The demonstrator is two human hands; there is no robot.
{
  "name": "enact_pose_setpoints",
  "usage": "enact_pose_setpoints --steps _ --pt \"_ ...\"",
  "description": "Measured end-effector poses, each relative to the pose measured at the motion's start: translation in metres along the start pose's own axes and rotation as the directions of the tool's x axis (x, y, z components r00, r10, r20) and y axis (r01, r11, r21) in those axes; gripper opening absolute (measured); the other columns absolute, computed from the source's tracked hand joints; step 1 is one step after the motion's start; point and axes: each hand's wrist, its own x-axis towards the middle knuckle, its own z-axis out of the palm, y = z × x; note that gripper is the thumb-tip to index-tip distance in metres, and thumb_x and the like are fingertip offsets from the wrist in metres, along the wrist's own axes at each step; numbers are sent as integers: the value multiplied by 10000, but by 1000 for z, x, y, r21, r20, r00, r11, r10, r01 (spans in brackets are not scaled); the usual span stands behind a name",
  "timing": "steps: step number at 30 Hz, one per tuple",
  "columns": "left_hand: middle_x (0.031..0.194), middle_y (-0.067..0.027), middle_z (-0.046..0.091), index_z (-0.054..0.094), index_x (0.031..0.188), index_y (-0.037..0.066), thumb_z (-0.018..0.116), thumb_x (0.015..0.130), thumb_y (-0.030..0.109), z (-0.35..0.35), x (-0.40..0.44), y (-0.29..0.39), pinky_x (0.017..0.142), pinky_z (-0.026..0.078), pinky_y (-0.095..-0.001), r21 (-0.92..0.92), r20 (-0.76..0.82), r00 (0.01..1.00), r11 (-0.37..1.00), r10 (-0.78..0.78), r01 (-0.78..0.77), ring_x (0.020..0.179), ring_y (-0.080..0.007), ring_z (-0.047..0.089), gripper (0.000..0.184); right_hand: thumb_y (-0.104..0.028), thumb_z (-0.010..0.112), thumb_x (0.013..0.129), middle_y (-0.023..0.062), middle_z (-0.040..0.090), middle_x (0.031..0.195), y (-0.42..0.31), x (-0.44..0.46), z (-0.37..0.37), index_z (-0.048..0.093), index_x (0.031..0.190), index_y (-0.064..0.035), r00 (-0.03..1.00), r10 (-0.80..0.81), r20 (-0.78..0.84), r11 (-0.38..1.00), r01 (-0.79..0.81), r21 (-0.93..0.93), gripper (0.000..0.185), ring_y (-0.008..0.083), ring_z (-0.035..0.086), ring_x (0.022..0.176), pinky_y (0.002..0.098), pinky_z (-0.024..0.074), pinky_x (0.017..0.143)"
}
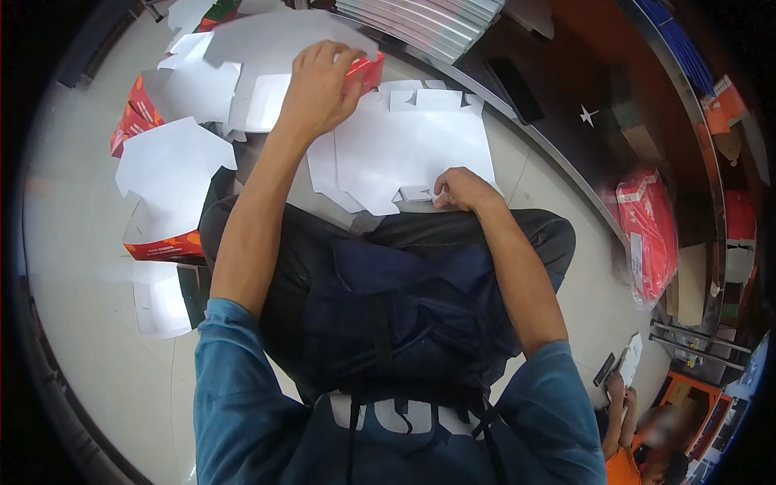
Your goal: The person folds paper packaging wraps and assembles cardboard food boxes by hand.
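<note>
Already, red-and-white cardboard boxes (168,194) stand formed with lids open; your left hand (321,89) grips another box (271,48), your right hand (467,190) an unfolded white cardboard blank (412,149).

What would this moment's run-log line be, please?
Left hand: holding red-and-white cardboard box; right hand: fingers at edge of flat white cardboard blank; at left: open white-lined boxes
</note>
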Motion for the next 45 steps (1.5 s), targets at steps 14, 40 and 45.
enact_pose_setpoints --steps 14,40,45 --pt "902 -151 694 676 1060 29 675 844 184 56 -34 80 738 502 -390 -637 519 851 701 84 320 778 -293 643 266 -195 619 875 176 687 916 -65 -60 -61 678 956 -58 730 -424 -535 905 314 -288 170 356 650 875 454 498 769" --pt "1014 -37 662 653 1147 -2 609 961 152 11 -51 148 777 507 -261 -306 861 301 -57 409 950 937 -97 604 245 -83 737 788 91 579 872 -60 -194 -11 686 911 -30 569 -239 -787 969 189 -158 144 288 590 812 381 489 707" --pt "1022 -30 658 655 1153 -4 594 973 167 1 -44 146 797 510 -260 -180 899 192 -68 394 981 941 -95 608 256 -73 736 793 104 545 892 -63 -187 -2 701 915 -34 592 -289 -752 934 345 -87 133 274 580 821 350 485 724"
